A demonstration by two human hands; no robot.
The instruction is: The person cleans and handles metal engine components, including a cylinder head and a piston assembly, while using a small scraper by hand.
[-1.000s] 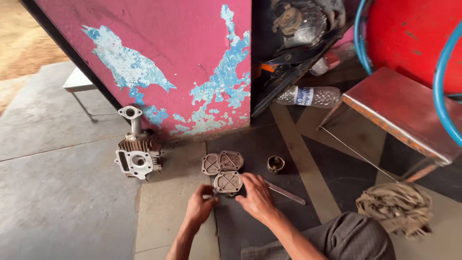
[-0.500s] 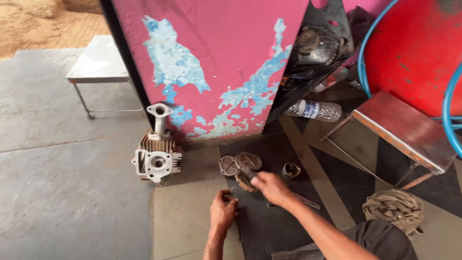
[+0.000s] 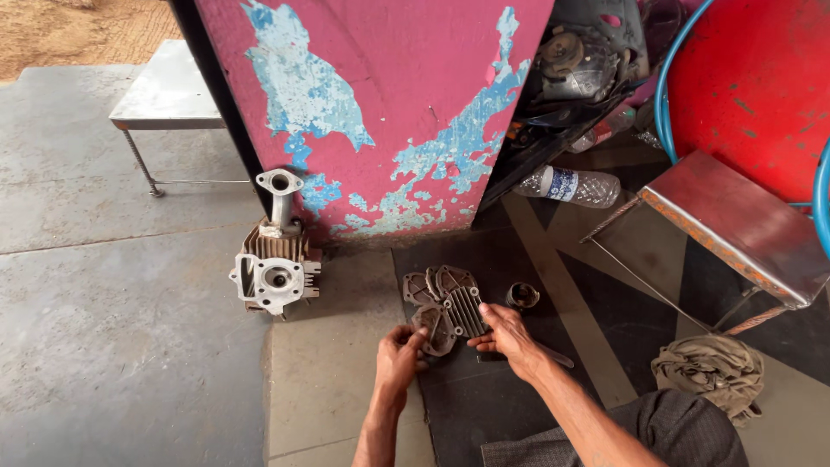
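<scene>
My left hand (image 3: 399, 353) grips the near edge of a dirty grey metal engine cover (image 3: 435, 327) lying on a dark rubber mat (image 3: 484, 406). My right hand (image 3: 507, 337) holds a finned metal cover (image 3: 468, 310) beside it, fingers curled on its right edge. Two more flat covers (image 3: 437, 283) lie just beyond, touching these. A small round metal ring (image 3: 522, 296) sits on the mat to the right of my right hand.
A finned engine cylinder head (image 3: 275, 264) stands at the left against a peeling pink panel (image 3: 389, 112). A plastic bottle (image 3: 571, 185), a low metal stool (image 3: 735, 225), a rag (image 3: 711, 368) and a red tank (image 3: 761, 86) are at the right. Another small metal stool (image 3: 164, 91) stands at the far left.
The view has shifted, so everything sits further right and lower. My left hand has come forward onto the near cover, and my right hand has taken hold of the finned cover.
</scene>
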